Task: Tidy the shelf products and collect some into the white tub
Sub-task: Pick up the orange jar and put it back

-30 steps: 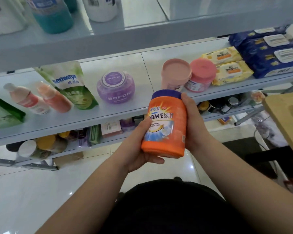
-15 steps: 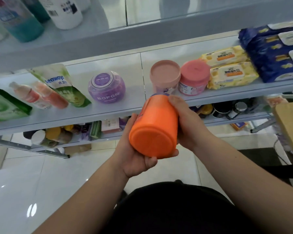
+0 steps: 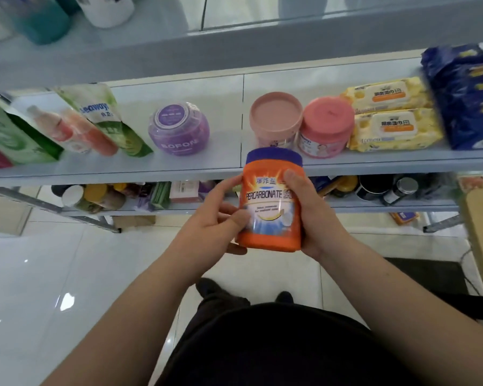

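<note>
Two hands hold an orange jar upright in open air just before the front edge of a shelf.

Left of the jar (image 3: 271, 201), a green "seaways" pouch (image 3: 101, 118) and a purple "BOFON" tub (image 3: 179, 128) leave bare shelf (image 3: 223, 162) between; the left hand (image 3: 215, 215) grips its left side; the jar's long axis is vertical, blue lid up, label "PERCARBONATE" facing the camera; the right hand (image 3: 310, 210) clasps its right side; two pink tubs (image 3: 301, 121) stand just behind.
</note>
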### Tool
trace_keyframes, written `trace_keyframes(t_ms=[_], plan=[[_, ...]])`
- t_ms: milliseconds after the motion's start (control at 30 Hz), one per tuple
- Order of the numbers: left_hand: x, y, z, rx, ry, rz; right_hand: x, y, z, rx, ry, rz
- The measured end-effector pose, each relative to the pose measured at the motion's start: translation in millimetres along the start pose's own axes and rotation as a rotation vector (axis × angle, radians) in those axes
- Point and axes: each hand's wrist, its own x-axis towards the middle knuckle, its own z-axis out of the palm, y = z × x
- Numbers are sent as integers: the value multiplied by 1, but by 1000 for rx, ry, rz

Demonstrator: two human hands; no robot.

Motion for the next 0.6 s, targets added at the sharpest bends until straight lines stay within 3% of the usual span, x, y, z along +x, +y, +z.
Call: trace_keyframes(t_ms=[133,200,333,433,600], plan=[[-3,-8,4,-548,-251,-272,4,1,4,169,-99,57],[-1,-16,9,-641,-205,-250,12,3,7,81,-37,42],[14,-31,-2,-390,-17,-82,28,6,13,-146,40,16],[25,-35,-17,-194,-7,-21,36,7,19,-216,36,-13],[48,-42,-36,-192,-35,-22,58,0,33,-325,74,-13]])
